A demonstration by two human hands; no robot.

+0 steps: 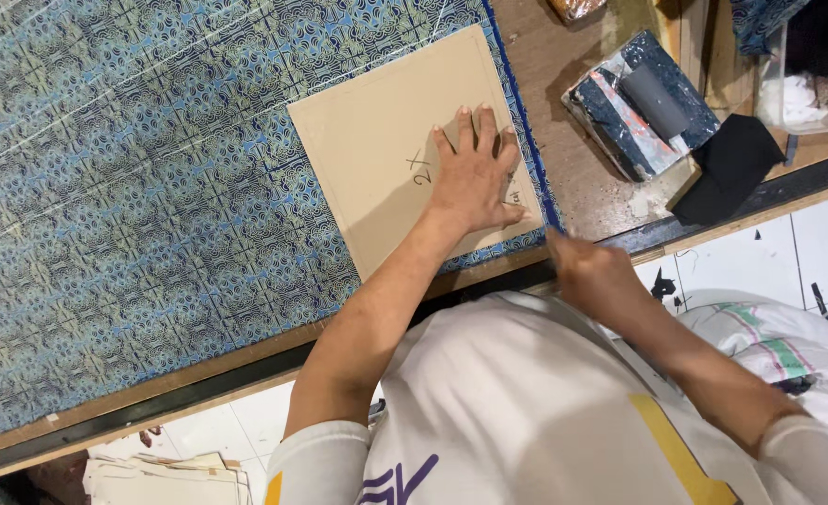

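Left hand (475,178) lay spread flat on the cardboard template (404,150), pinning it to the patterned fabric (133,187); right hand (590,271) was curled at the template's corner, grip unclear.

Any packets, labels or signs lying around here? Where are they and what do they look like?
Wrapped block: upper right on the wooden table, boxy, dark blue with white and red patches, grey strip across.
Card template: tan square with handwritten marks, on the blue patterned cloth, under the left hand.
No signs or screens.

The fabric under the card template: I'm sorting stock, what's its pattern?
The fabric has a dense blue and pale green ornamental print, seen in the head view.
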